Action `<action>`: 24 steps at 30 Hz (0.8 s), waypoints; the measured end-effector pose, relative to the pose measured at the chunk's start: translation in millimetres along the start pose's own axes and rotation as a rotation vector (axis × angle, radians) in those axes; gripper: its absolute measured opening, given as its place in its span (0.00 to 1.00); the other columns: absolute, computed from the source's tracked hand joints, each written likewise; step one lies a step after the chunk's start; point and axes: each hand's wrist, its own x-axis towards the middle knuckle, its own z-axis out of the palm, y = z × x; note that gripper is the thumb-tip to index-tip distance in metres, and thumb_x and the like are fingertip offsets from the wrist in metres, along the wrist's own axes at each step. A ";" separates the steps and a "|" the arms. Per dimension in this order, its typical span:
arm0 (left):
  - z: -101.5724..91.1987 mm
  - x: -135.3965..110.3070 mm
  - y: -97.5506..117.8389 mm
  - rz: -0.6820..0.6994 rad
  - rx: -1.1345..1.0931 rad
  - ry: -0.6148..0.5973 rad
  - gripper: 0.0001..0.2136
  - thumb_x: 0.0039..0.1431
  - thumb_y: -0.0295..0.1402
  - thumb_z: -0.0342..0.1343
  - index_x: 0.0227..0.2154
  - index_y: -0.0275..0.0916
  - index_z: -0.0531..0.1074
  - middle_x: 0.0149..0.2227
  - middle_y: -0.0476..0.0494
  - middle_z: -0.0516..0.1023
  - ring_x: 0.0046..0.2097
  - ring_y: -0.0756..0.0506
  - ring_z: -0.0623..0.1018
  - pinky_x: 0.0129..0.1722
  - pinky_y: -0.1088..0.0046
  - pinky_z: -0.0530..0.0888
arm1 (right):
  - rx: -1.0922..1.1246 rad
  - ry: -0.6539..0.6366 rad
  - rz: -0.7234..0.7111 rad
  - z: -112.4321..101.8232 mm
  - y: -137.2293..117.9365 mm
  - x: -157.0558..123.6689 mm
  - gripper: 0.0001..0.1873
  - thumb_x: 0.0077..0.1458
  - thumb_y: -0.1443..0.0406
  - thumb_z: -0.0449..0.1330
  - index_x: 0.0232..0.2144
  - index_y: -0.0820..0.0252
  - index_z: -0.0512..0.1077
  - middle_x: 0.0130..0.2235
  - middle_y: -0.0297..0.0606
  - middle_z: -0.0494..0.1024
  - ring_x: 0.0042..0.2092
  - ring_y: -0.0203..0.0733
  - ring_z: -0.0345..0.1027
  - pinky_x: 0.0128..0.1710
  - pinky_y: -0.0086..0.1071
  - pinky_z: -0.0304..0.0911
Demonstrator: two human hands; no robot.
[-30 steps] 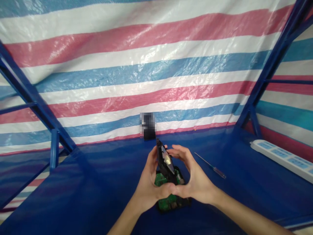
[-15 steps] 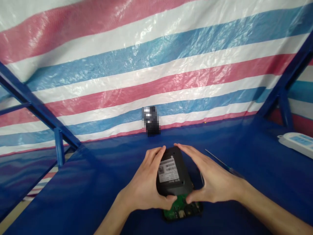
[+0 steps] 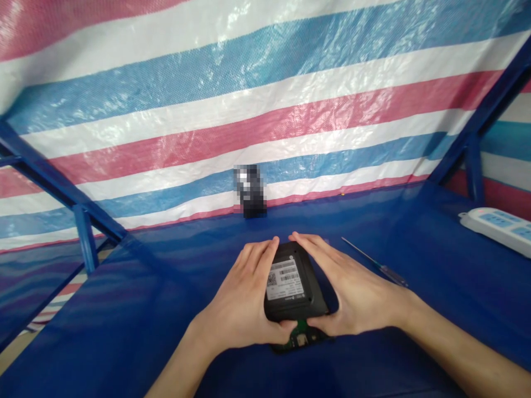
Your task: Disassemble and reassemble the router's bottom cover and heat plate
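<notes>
A black plastic casing [image 3: 290, 309] with a white printed label [image 3: 286, 280] on its face lies between my two hands. From under its near end sticks out a green circuit board [image 3: 302, 338]. My left hand [image 3: 243, 296] grips the casing's left side, fingertips at the far edge and thumb at the near edge by the board. On the other side, my right hand [image 3: 352, 293] curves around the casing, its fingertips at the far right corner and its thumb on the near edge. The casing's underside is hidden.
A screwdriver [image 3: 375, 262] lies right of my hands on the blue tabletop [image 3: 166, 293]. Farther right is a white power strip [image 3: 498, 228]. A pixelated dark object [image 3: 251, 193] stands at the back against the striped sheet [image 3: 186, 121]. Blue metal posts [image 3: 85, 237] flank the table.
Less of the circuit board now shows beyond the casing's near end. My right thumb has moved left onto the near edge, and my right hand sits closer round the casing. The view has shifted slightly.
</notes>
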 end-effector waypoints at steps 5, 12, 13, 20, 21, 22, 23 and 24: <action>0.6 0.9 -0.8 0.004 0.026 -0.003 0.49 0.42 0.38 0.64 0.67 0.25 0.50 0.65 0.22 0.60 0.66 0.26 0.60 0.65 0.45 0.62 | 0.056 -0.022 0.072 -2.5 2.8 0.7 0.70 0.39 0.57 0.72 0.72 0.63 0.35 0.71 0.57 0.51 0.71 0.65 0.45 0.68 0.55 0.49; -6.6 0.7 -13.4 0.010 -0.055 0.048 0.48 0.46 0.35 0.65 0.68 0.34 0.47 0.66 0.28 0.59 0.67 0.29 0.58 0.65 0.45 0.62 | 0.171 0.089 0.102 -12.1 12.7 -3.6 0.71 0.39 0.55 0.74 0.72 0.54 0.34 0.69 0.51 0.57 0.69 0.60 0.53 0.68 0.52 0.51; -7.8 0.8 -15.5 0.011 -0.074 0.055 0.48 0.46 0.35 0.65 0.68 0.34 0.47 0.66 0.28 0.59 0.67 0.29 0.58 0.66 0.45 0.61 | 0.186 0.102 0.102 -12.7 14.0 -3.5 0.71 0.38 0.56 0.75 0.72 0.54 0.34 0.69 0.51 0.58 0.69 0.59 0.54 0.68 0.51 0.51; -9.3 -3.2 -12.7 -0.076 -0.186 0.068 0.49 0.44 0.36 0.66 0.67 0.35 0.47 0.66 0.28 0.59 0.68 0.28 0.58 0.66 0.42 0.59 | 0.218 -0.009 0.175 -17.5 11.5 -5.2 0.70 0.40 0.56 0.73 0.73 0.55 0.34 0.71 0.50 0.53 0.72 0.61 0.44 0.68 0.55 0.49; -8.0 -6.1 -9.6 -0.103 -0.187 0.063 0.49 0.44 0.35 0.66 0.67 0.34 0.47 0.66 0.28 0.59 0.68 0.28 0.58 0.66 0.42 0.59 | 0.205 -0.032 0.182 -18.7 9.2 -7.7 0.68 0.41 0.57 0.72 0.73 0.55 0.35 0.72 0.49 0.51 0.73 0.62 0.41 0.68 0.56 0.48; -6.2 -9.7 -6.4 -0.128 -0.183 0.059 0.49 0.44 0.35 0.66 0.67 0.34 0.47 0.66 0.27 0.60 0.68 0.28 0.58 0.66 0.42 0.59 | 0.196 -0.051 0.189 -19.6 6.8 -10.8 0.68 0.41 0.57 0.72 0.73 0.56 0.36 0.73 0.48 0.50 0.73 0.62 0.38 0.69 0.56 0.47; -3.9 -13.8 -3.4 -0.151 -0.180 0.053 0.49 0.44 0.35 0.66 0.67 0.34 0.47 0.66 0.27 0.60 0.68 0.28 0.59 0.66 0.42 0.60 | 0.190 -0.070 0.195 -20.0 4.5 -14.1 0.68 0.40 0.57 0.72 0.73 0.56 0.36 0.73 0.48 0.49 0.73 0.63 0.37 0.69 0.57 0.46; -1.2 -18.2 -0.7 -0.161 -0.175 0.049 0.49 0.43 0.34 0.66 0.67 0.34 0.47 0.66 0.27 0.61 0.67 0.28 0.60 0.66 0.42 0.61 | 0.187 -0.089 0.200 -19.9 2.4 -17.3 0.68 0.40 0.57 0.72 0.73 0.56 0.37 0.73 0.47 0.47 0.73 0.64 0.36 0.69 0.58 0.45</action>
